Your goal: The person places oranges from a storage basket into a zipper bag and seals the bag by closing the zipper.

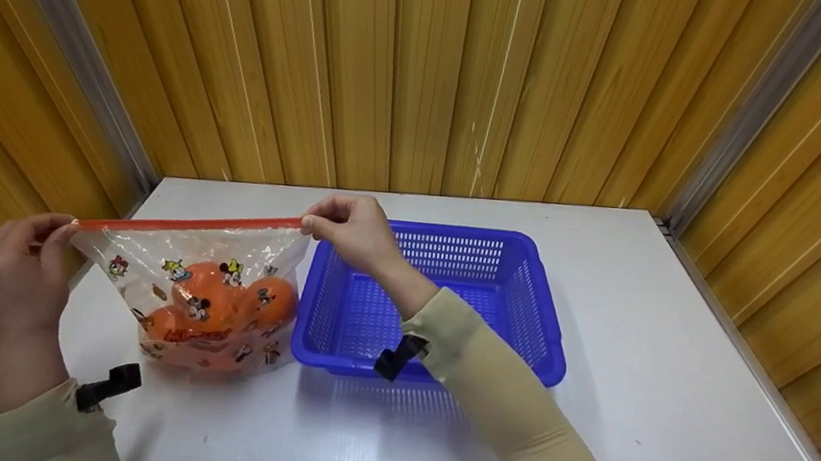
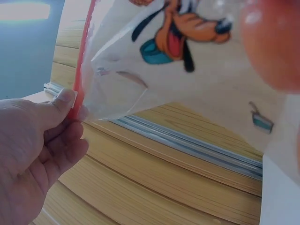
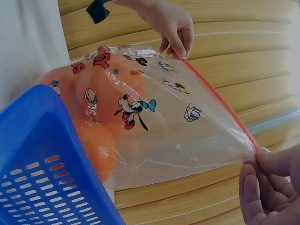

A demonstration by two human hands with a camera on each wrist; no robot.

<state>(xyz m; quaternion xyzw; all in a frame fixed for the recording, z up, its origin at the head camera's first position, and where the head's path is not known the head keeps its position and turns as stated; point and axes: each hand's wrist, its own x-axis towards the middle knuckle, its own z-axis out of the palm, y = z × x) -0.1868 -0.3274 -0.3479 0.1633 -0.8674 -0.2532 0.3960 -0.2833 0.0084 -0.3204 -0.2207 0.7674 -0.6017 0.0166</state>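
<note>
A clear zip bag (image 1: 152,258) printed with cartoon characters hangs upright at the left, its red top strip (image 1: 185,225) stretched between both hands. Inside lie several oranges (image 1: 208,294), bunched at the bottom. My left hand (image 1: 26,272) pinches the strip's left end between thumb and finger, as the left wrist view also shows. The right end is pinched by my right hand (image 1: 357,233), which reaches over the left side of a blue basket (image 1: 427,375). In the right wrist view the strip looks straight and its edges pressed together.
The blue plastic basket with slotted walls stands on the white table (image 1: 665,406), just right of the bag. Wood-patterned panels (image 1: 425,74) close off the back and both sides. Black mounts (image 1: 109,386) sit at both wrists.
</note>
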